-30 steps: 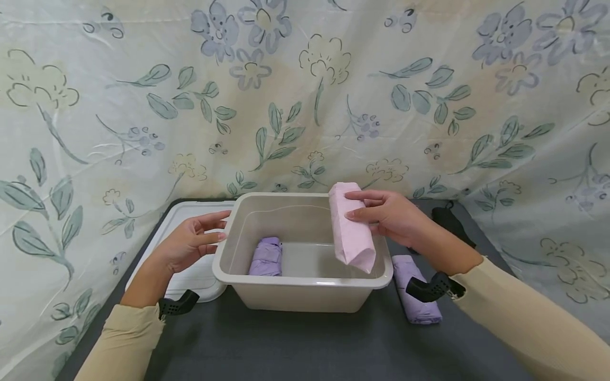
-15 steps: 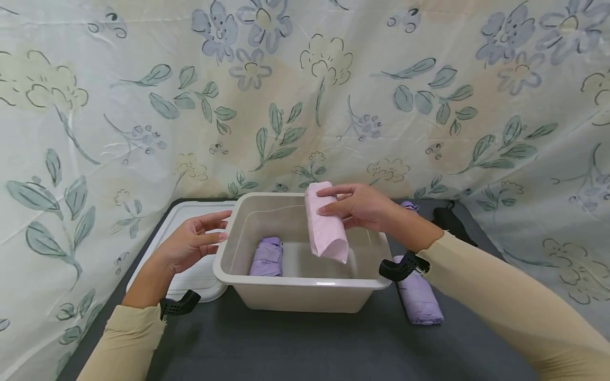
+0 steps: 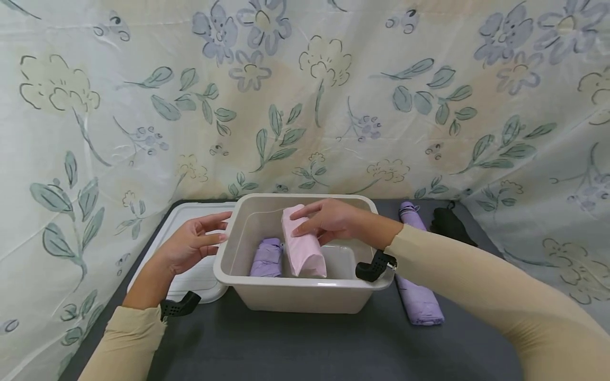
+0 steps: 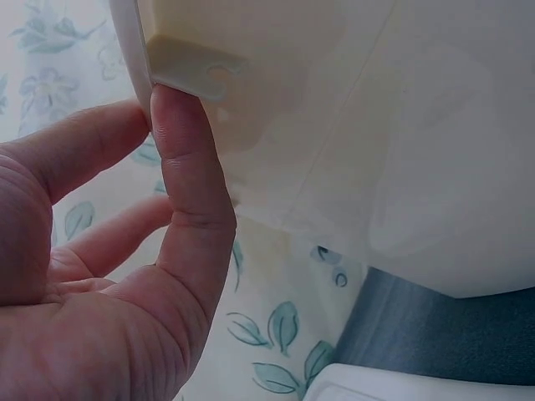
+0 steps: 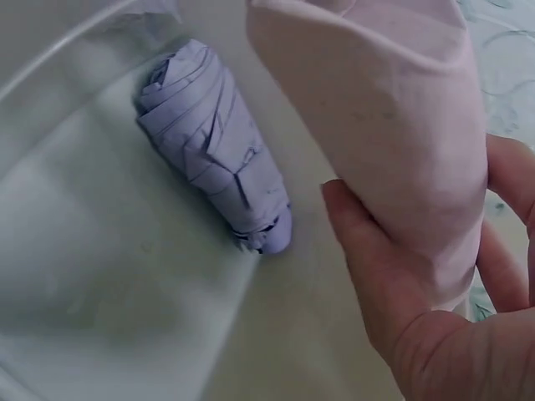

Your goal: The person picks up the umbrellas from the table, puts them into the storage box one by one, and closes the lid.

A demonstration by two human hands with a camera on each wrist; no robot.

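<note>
My right hand holds a pink bundle, smooth and elongated, inside the beige plastic bin. In the right wrist view, thumb and fingers grip the bundle from either side. Just left of it lies a purple folded umbrella on the bin's floor. The right wrist view shows this umbrella with its pleated fabric wound tight. At the bin's left rim is my left hand; the left wrist view has thumb and index finger of that hand pinching the rim.
A white lid lies left of the bin on the dark grey table. Right of the bin is a long purple rolled item, partly behind the right forearm. Beyond it sits a black item with a loop. Floral cloth hangs behind.
My right hand has carried the pink bundle leftward and down into the bin, beside the purple umbrella. More of the purple rolled item shows behind the arm. The left hand stays put.
</note>
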